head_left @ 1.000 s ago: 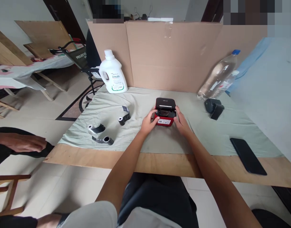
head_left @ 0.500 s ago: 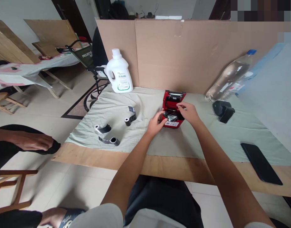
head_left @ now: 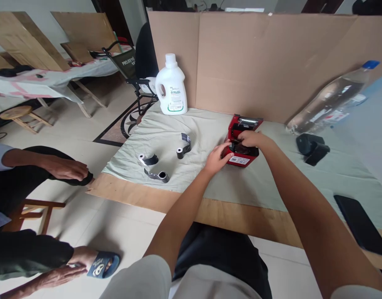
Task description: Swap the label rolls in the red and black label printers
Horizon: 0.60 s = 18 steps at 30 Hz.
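2 short grey sleeves (head_left: pixel 147 275), grey top (head_left: pixel 222 286), dark trousers (head_left: pixel 222 247)

Room: moderately bright, evenly lit; light direction unclear.
Tiled floor (head_left: pixel 131 224): pale, with broad, soft-edged shadows at near left.
Pale green cloth (head_left: pixel 200 128): gentle shading along its wrinkles.
Wooden table edge (head_left: pixel 216 211): darker patch beside the right forearm (head_left: pixel 292 191).
Red flip-lid printer (head_left: pixel 241 161): bright streak on the lid's metal bar; dark, unclear interior under the right hand (head_left: pixel 251 139).
Large clear plastic bottle (head_left: pixel 334 97): thin glints, wide-angle stretching at far right.
White wall (head_left: pixel 365 141): hazy, soft.
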Each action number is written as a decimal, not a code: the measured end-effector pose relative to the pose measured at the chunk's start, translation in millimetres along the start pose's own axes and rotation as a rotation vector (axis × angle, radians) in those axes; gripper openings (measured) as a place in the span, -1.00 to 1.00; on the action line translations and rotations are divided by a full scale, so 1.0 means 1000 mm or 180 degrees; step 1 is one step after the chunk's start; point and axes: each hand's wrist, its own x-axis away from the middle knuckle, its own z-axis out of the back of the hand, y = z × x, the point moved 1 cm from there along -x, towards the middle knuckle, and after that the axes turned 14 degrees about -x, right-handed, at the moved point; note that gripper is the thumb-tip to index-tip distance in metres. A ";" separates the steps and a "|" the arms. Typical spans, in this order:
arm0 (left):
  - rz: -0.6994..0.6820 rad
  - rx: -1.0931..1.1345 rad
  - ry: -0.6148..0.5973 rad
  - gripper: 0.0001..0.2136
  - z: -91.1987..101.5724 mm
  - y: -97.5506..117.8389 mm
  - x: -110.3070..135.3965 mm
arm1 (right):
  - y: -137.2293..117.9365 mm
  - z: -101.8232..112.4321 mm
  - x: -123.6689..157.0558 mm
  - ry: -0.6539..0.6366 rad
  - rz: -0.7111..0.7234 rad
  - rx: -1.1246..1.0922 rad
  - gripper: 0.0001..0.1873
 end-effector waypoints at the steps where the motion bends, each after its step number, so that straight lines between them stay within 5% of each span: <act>1: 0.0016 0.0048 0.0038 -0.53 -0.001 -0.001 0.000 | 0.007 0.001 0.006 0.0128 0.0069 -0.0238 -0.92; 6: 0.0146 0.0198 0.0104 -0.44 -0.009 -0.006 0.000 | 0.029 0.008 0.044 0.1302 0.0628 -0.1961 -0.76; 10: 0.0473 0.0197 0.0147 -0.47 -0.016 -0.003 0.005 | -0.018 0.017 0.058 0.1835 0.1261 -0.3049 -0.56; 14: 0.0469 0.0174 0.0206 -0.41 -0.020 0.005 0.011 | -0.116 0.017 0.052 0.1146 0.1671 -0.3034 -0.57; 18: 0.0353 0.0253 0.0010 -0.40 -0.017 0.005 0.008 | -0.210 -0.012 0.037 0.0189 0.1975 -0.2296 -0.69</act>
